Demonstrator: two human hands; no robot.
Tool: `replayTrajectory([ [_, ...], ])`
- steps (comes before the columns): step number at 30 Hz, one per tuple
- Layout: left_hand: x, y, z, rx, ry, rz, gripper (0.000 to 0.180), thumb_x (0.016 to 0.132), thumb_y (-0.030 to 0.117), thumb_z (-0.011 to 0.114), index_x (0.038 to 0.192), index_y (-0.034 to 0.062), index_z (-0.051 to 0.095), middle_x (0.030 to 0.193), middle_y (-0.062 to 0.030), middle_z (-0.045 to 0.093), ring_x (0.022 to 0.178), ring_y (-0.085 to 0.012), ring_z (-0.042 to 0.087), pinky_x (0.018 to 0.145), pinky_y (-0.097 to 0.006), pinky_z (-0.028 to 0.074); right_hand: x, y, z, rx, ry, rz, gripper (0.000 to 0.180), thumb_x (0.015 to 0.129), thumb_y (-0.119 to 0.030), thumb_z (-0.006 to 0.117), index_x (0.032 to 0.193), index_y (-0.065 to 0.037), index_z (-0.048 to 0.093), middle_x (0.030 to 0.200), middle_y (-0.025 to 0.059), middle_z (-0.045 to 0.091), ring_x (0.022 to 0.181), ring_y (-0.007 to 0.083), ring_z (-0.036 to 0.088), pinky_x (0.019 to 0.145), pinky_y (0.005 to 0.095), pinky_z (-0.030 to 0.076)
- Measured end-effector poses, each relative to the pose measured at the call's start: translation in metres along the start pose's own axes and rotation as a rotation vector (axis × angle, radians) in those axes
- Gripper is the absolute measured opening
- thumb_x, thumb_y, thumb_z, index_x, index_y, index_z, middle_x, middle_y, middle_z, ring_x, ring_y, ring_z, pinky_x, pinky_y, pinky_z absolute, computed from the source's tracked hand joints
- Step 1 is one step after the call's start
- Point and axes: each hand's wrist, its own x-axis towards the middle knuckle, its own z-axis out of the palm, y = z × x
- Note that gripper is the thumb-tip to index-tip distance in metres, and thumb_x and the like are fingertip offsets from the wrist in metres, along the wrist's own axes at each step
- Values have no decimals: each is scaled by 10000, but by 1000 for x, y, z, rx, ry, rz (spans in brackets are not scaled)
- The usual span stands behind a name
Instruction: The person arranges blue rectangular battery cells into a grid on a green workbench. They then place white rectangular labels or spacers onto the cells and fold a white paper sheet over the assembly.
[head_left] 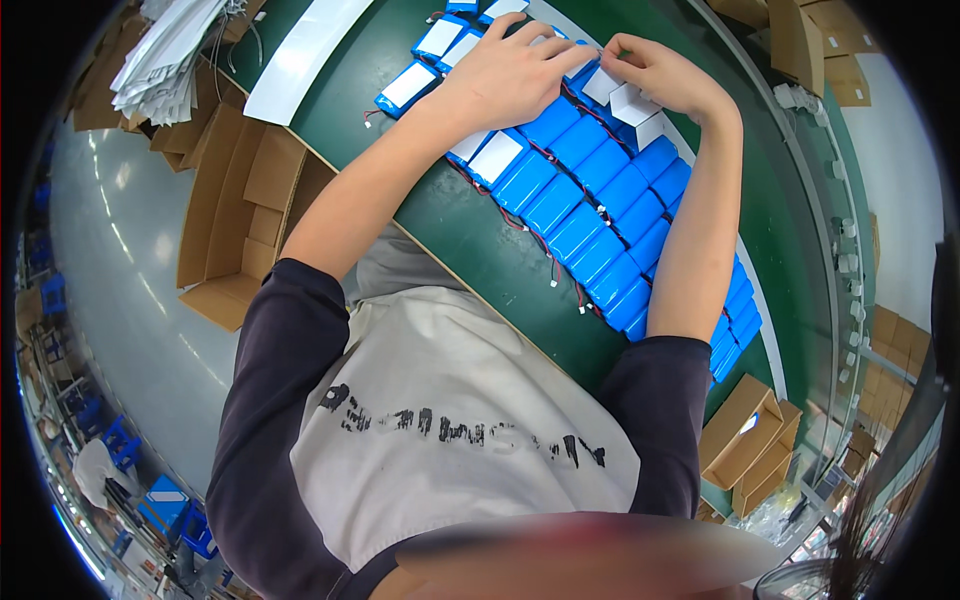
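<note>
Rows of blue shrink-wrapped battery packs (585, 230) with thin red and black leads lie on a green work table (455, 235). Several packs at the far left end carry a white label (497, 157). My left hand (510, 80) lies palm down over these packs, fingers spread, its index fingertip close to my right hand. My right hand (665, 75) is closed in a pinch at the far side of the rows. From under its fingers hangs a folded strip of white labels (632, 105), resting over the packs. My left palm hides the packs beneath it.
An open cardboard box (235, 220) stands left of the table, below a stack of white sheets (170, 65). More cardboard boxes (745, 435) sit at the right end. A white strip (300, 60) lies at the table's far left; a rail (820, 180) runs behind.
</note>
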Motion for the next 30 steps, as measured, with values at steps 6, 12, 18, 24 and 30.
replayTrajectory([
  [6, -4, 0, -3, -149, -60, 82, 537, 907, 125, 649, 1439, 192, 616, 1243, -156, 596, 1211, -339, 551, 1083, -501, 395, 15, 25, 12, -94, 97, -113, 248, 1067, -364, 615, 1093, -126, 680, 789, -58, 552, 684, 57, 473, 581, 264, 360],
  [12, -5, 1, -6, -202, -87, -28, 531, 912, 113, 650, 1436, 198, 626, 1240, -166, 582, 1185, -358, 540, 1055, -485, 411, 6, 12, 3, 103, -1, 34, 234, 1060, -353, 620, 1086, -132, 692, 748, -58, 527, 641, 51, 431, 557, 269, 326],
  [18, -6, 0, -5, -241, -95, -30, 510, 913, 111, 650, 1415, 200, 648, 1260, -167, 574, 1205, -365, 529, 1056, -487, 419, 10, 12, 10, 2, 49, -8, 264, 1052, -373, 631, 1088, -119, 695, 743, -47, 535, 645, 55, 448, 562, 272, 325],
  [24, -6, 1, -3, -179, -152, 34, 459, 902, 143, 671, 1359, 185, 681, 1364, -160, 565, 1310, -361, 502, 1110, -501, 402, 17, 33, 12, -245, 152, -61, 295, 1024, -401, 655, 1154, -141, 706, 854, 36, 701, 723, 167, 627, 645, 324, 495],
  [30, 3, 4, 11, -135, -11, 141, 350, 887, 159, 657, 1230, 96, 692, 1281, -105, 676, 1273, -335, 572, 1127, -509, 397, -14, 21, -41, -251, 360, 23, 385, 1034, -352, 664, 1386, -201, 630, 840, 32, 665, 798, 147, 671, 711, 347, 526],
])
